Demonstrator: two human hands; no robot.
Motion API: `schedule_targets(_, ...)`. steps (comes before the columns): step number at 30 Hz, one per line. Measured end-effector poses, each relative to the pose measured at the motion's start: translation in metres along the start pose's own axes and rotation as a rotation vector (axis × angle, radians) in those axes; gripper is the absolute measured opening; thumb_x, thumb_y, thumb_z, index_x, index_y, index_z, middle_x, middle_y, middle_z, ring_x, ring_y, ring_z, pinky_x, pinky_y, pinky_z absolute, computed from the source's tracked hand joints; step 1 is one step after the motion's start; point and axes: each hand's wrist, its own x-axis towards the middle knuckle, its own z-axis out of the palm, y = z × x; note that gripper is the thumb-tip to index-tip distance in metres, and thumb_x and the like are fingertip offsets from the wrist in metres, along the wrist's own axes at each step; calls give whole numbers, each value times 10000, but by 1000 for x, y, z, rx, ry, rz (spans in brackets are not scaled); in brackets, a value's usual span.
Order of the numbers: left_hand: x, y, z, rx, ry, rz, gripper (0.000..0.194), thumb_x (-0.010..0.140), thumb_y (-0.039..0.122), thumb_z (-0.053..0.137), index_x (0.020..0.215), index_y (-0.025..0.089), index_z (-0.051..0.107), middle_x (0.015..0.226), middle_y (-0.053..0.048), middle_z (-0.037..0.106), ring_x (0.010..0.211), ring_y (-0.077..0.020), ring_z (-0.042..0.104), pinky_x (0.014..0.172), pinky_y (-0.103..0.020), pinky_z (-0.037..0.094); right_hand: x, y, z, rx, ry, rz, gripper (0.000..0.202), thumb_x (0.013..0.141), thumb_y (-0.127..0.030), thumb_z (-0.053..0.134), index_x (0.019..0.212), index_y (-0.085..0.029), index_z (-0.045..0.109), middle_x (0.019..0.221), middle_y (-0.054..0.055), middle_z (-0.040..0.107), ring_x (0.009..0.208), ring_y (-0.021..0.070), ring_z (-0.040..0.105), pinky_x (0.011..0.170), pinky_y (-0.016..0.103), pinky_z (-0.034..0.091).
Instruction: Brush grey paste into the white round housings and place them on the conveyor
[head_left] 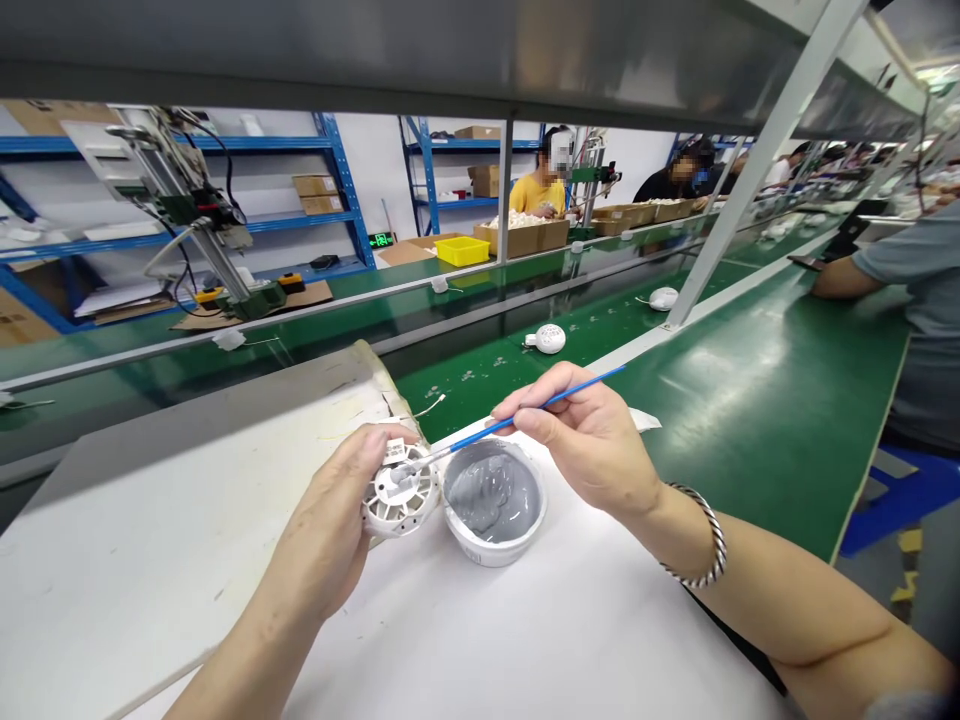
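Observation:
My left hand [334, 520] grips a round white slotted housing [403, 508], like a small fan part, with its open spokes facing up. A small label sits near my thumb, and grey paste covers part of the housing's centre. In a pinch, my right hand [592, 435] holds a thin blue-handled brush [480, 434]. The brush tip touches the grey paste on the housing. Between my hands stands a white tub [495, 552] of thick grey paste [496, 495], just right of the housing. The fingers of my left hand are partly hidden behind the housing.
A white board [187, 510] lies at left. Beyond it runs a green conveyor [480, 385] carrying white units [550, 339]. A slanted metal post [750, 180] rises at right, under an overhead shelf [420, 50]. A co-worker's arm [862, 275] rests at far right; other people sit across the line.

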Motion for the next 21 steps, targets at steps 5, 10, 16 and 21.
schedule_targets(5,-3,2,2,4,2,-40,451,708,631,643,915,230,667,807,-48,625,665,-195,583,566,-294,503,-6,-2,2,-119,-6,-64,99,799,-190,717,799,-228,625,836,-9,743,826,144,716,781,303,609)
schedule_targets(10,-4,2,0,-21,-19,-50,422,728,601,643,922,227,672,844,-54,631,720,-211,603,607,-311,520,-9,-5,-4,-344,-243,-380,145,841,-99,622,837,-244,626,894,21,760,861,177,727,755,336,578)
schedule_targets(16,-3,1,-2,-33,-41,-56,404,742,593,639,909,226,671,813,-44,627,675,-181,583,563,-263,481,-9,-23,-11,-770,-628,-747,222,834,-46,585,885,-252,654,1017,38,749,997,175,703,837,310,533)
schedule_targets(21,-3,2,-1,-39,-46,-60,410,733,595,650,918,230,673,799,-41,626,637,-162,561,526,-244,456,-13,-35,-6,-831,-611,-675,215,788,-99,674,724,-303,655,950,-26,757,913,154,724,785,284,541)
